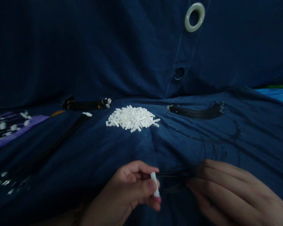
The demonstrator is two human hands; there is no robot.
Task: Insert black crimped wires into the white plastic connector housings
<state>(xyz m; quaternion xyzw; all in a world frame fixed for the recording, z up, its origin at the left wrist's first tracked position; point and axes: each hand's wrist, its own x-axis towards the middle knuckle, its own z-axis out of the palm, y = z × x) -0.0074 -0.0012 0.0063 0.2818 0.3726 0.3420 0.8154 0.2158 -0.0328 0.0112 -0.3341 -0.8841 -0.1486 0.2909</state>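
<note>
Between the thumb and fingers of my left hand (134, 188) a small white plastic connector housing (155, 185) is pinched, its long side roughly upright. Thin black wires (174, 173) run from the housing's right side across to my right hand (235, 191). My right hand is closed around those wires, its fingertips blurred and partly hidden behind the back of the hand. More loose wire ends stick up above its knuckles. Beyond my hands lies a heap of similar white connector housings (132, 117) on the dark blue cloth.
A bundle of black wires (195, 111) lies right of the heap, with a few strays (191, 136) before it. Left are a tied black bundle (87, 104), wires with a white connector (61, 135) and a purple sheet (35, 122). A grommeted blue curtain (132, 47) hangs behind.
</note>
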